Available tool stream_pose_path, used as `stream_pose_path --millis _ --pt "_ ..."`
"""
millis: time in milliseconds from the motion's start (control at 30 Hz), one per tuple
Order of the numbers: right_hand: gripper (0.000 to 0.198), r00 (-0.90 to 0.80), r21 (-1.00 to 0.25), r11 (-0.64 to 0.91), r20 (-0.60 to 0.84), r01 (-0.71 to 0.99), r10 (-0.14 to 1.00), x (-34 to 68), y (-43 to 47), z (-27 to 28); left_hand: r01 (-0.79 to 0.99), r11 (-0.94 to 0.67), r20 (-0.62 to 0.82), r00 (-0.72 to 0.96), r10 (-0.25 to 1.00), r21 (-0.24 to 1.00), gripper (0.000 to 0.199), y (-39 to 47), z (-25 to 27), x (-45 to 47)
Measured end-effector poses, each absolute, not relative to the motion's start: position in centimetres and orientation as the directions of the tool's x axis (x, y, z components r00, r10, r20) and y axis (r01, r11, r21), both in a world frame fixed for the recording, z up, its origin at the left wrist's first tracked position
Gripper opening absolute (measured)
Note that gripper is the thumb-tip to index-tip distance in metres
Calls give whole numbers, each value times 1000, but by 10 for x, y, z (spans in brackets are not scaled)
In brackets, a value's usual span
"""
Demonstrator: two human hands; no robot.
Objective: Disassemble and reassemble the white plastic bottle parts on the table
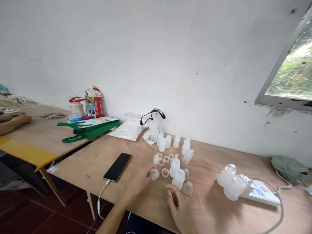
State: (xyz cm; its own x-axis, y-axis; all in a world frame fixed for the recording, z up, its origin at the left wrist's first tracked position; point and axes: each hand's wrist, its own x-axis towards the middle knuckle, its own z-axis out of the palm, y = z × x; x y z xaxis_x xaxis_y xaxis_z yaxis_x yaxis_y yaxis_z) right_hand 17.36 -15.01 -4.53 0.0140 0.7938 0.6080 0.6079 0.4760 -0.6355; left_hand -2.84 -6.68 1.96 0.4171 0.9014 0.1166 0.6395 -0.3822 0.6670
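Note:
My left hand (140,180) reaches over the table, its fingertips pinched at the edge of a clear plastic collar ring (155,175). Beside it lies another ring (165,172), with several more rings (166,159) behind. My right hand (179,206) rests near the table's front edge, fingers loosely curled, thumb and forefinger apart, with nothing visible in it. Just beyond stand two frosted, wavy-sided bottles (178,179), like baby bottles, without caps. Clear dome caps (188,188) lie to their right. A ribbed clear piece (188,156) leans farther back.
More frosted bottles (162,144) stand near the wall. Two capped bottles (234,187) stand by a white power strip (262,193) with a grey cable. A phone (117,167) charges at left. Behind are a white package (128,127) and green bag (91,130). Another person's hand (20,120) is far left.

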Motion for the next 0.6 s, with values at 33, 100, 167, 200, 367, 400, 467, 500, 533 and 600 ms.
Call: stream_pose_path --millis 33,100,167,200,367,400,467,500,533,600 --pt "30 0 -619 486 617 617 787 173 -150 -44 654 -394 110 431 896 646 29 -66 16 -28" --pt "31 -30 -579 507 640 638 768 173 -151 -41 670 -422 92 470 878 610 34 -65 10 -25" --pt "30 -59 -537 528 662 658 747 172 -152 -37 671 -447 73 507 859 591 36 -66 6 -23" --pt "30 -72 -518 535 670 667 738 172 -152 -35 667 -460 64 528 847 587 34 -67 5 -22" --pt "35 -97 -450 561 714 694 693 169 -154 -27 646 -519 -15 634 773 560 23 -74 11 -21" --pt "37 -104 -443 561 713 699 693 169 -154 -25 640 -523 -37 652 758 563 22 -76 14 -22" --pt "38 -126 -436 548 689 714 713 169 -154 -22 621 -526 -72 683 727 581 21 -79 18 -23" --pt "37 -139 -431 537 672 725 727 169 -154 -21 611 -530 -84 698 712 587 19 -79 20 -24" --pt "37 -148 -426 526 657 736 739 170 -155 -19 605 -534 -93 708 700 591 18 -80 20 -25" --pt "36 -173 -412 514 629 752 758 170 -155 -17 601 -538 -98 716 691 591 17 -79 20 -26"
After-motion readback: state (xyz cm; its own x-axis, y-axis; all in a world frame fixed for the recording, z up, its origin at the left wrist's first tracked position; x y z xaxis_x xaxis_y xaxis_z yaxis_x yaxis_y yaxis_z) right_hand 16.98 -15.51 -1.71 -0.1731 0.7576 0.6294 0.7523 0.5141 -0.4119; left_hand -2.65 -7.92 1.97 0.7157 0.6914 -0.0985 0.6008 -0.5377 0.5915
